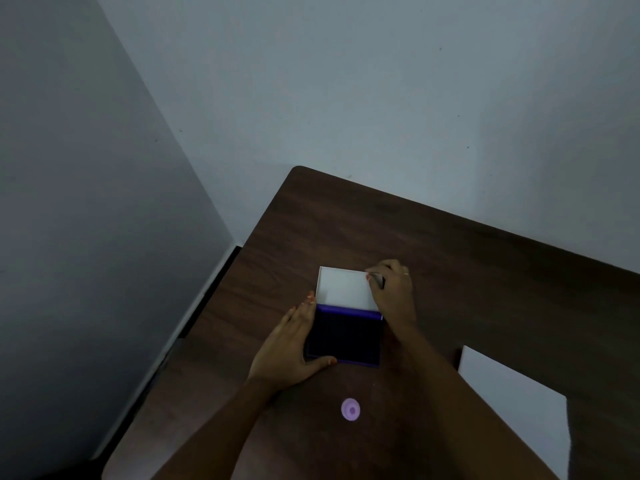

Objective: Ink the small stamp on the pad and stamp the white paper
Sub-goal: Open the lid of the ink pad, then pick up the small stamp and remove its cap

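Head view: both bare forearms reach forward over a dark wood-grain table (450,258). The left hand (291,348) lies flat against the left side of the purple ink pad (346,336), fingers straight and together along its edge, thumb spread across the near corner. The right hand (393,292) pinches the far right corner of the pad's raised white lid (344,287) between thumb and fingertips. The pad's inked face is a dark, matte rectangle. A small round lilac stamp (350,409) sits on the table near the pad, between the forearms. White paper (512,403), smooth and rectangular, lies well to the right.
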The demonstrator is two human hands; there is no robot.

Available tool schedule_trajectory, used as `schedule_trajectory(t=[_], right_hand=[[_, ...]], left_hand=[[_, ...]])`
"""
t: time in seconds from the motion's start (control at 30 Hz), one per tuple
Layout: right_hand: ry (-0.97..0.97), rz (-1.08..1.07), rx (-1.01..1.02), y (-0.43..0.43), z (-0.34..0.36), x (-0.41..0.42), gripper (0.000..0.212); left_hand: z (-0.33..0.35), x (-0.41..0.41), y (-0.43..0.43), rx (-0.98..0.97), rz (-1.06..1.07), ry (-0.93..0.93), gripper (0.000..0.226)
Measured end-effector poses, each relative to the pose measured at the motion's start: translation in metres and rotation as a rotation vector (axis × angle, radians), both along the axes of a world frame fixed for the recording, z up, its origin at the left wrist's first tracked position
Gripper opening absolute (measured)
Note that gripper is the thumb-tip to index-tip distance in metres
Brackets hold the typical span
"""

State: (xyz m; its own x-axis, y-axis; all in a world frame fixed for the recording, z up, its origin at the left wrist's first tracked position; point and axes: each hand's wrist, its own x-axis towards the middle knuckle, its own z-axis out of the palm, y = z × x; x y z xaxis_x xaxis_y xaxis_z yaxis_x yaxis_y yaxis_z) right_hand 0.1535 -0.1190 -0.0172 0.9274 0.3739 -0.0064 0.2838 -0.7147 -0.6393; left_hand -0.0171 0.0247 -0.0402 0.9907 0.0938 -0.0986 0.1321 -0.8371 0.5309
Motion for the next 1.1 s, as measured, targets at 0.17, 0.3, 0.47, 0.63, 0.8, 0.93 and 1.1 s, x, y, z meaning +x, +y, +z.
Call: schedule_trajectory(t=[0.17,0.3,0.47,0.63,0.8,0.93,1.1], right_hand=[[-0.015,0.011,-0.035,-0.004,0.004,0.000,0.026],[-0.024,-0.034,0.019,-0.014,0.012,-0.018,0.023],[0.032,0.084,0.017,-0.028,0.024,-0.065,0.018],[0.055,0.258,0.034,-0.050,0.035,-0.130,0.018],[0.205,0.339,-0.080,-0.063,0.023,-0.171,0.043],[0.248,0.283,-0.067,-0.061,0.018,-0.179,0.034],[0.442,0.073,0.148,-0.058,0.027,-0.181,0.011]], left_hand=[[0.002,-0.002,0.000,-0.039,0.006,0.003,0.098],[0.003,-0.002,0.000,-0.051,0.007,-0.010,0.095],[0.005,-0.003,-0.002,-0.078,0.034,-0.040,0.084],[0.017,-0.013,-0.012,-0.246,0.195,-0.141,0.057],[0.026,-0.032,-0.036,-0.277,0.327,-0.214,0.032],[0.039,-0.047,-0.055,-0.455,0.375,-0.230,0.027],[0.049,-0.057,-0.074,-0.717,0.490,-0.102,0.021]])
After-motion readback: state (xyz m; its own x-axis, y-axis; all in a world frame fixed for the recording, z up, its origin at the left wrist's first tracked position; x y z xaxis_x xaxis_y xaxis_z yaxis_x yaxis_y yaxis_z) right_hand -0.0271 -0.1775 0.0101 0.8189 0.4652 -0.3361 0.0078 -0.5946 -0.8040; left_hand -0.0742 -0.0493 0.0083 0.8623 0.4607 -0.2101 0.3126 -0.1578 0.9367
